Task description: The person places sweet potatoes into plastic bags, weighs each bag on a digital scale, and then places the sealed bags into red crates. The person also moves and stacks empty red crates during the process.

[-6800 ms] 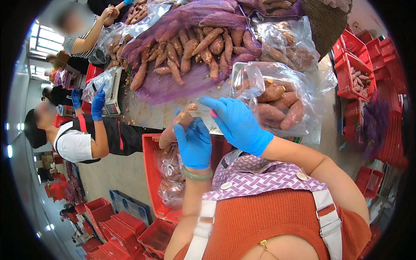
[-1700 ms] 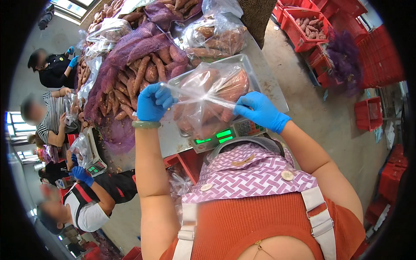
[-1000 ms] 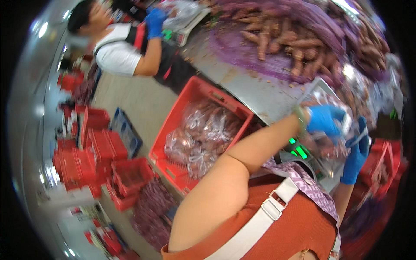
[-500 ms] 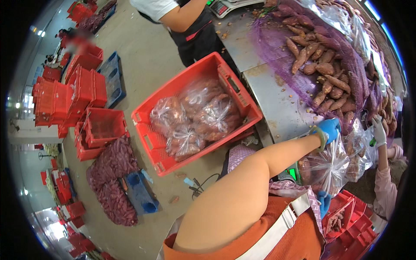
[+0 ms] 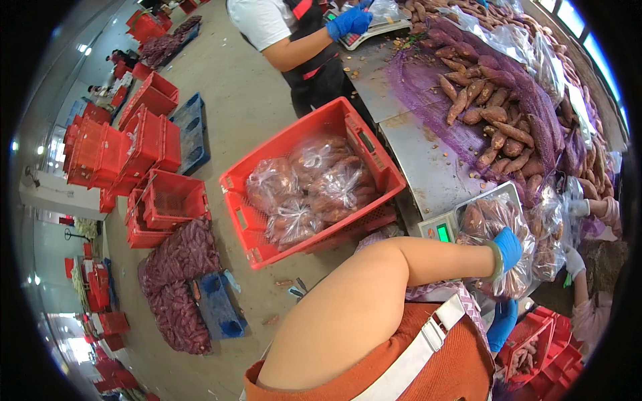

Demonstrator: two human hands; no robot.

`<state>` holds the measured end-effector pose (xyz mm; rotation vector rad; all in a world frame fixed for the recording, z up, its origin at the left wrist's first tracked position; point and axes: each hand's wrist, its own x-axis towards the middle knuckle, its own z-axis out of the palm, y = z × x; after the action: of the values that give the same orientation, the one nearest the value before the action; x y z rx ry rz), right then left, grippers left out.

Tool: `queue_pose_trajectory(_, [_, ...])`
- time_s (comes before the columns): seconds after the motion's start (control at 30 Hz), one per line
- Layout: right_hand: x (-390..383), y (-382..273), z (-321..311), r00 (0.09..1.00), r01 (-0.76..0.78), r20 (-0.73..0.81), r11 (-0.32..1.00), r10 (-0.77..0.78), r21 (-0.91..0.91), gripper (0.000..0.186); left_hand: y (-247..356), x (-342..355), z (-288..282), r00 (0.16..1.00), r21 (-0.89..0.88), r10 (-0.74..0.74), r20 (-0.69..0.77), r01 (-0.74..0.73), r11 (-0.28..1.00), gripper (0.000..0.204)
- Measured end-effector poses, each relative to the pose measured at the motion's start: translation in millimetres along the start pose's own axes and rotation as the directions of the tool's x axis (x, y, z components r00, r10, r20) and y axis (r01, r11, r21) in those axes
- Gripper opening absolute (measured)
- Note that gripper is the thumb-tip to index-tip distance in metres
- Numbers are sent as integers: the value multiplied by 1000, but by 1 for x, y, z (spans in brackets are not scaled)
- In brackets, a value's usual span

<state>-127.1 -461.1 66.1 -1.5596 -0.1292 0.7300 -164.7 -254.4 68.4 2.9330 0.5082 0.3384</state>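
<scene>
A clear plastic bag of sweet potatoes [image 5: 478,224] lies on a small scale [image 5: 438,228] with a lit green display, at the table's near end. My left hand [image 5: 508,250], in a blue glove, presses down over the bag with its fingers curled into the plastic. Close by the bag's near edge is my right hand [image 5: 503,322], also blue-gloved, its fingers partly hidden by the bag. A second bag of sweet potatoes [image 5: 548,230] sits just beyond, beside a co-worker's white-gloved hands [image 5: 574,260].
Left of the table stands a red crate [image 5: 244,210] with several filled bags. Loose sweet potatoes [image 5: 498,123] lie on purple netting [image 5: 418,83]. Another co-worker [image 5: 287,47] stands by a far scale [image 5: 374,30]. Red crates [image 5: 535,341] are at lower right; netted sacks [image 5: 177,287] and stacked crates fill the left.
The bag has come down onto the scale, and my left hand has moved from its far side to its near part. The far co-worker's blue-gloved hand has come into view.
</scene>
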Motion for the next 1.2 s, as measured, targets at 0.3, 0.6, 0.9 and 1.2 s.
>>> queue_pose_trajectory(0.3, [19, 5, -9, 976, 45, 206, 988, -76, 147, 41, -34, -21, -71, 912, -753, -393, 120, 342, 562, 25])
queue_pose_trajectory(0.6, [-65, -33, 42, 946, 299, 161, 950, -282, -92, 43, -48, -89, -150, 901, -970, -427, 72, 162, 179, 20])
queue_pose_trajectory(0.9, [-117, 30, 156, 933, 124, 342, 992, -109, -22, 47, -140, -245, -165, 830, -950, -555, 52, 213, 230, 23])
queue_pose_trajectory(1.2, [-169, 66, 359, 722, -130, 668, 984, 180, -125, 46, -247, -426, -175, 530, -916, -840, 114, 383, 117, 25])
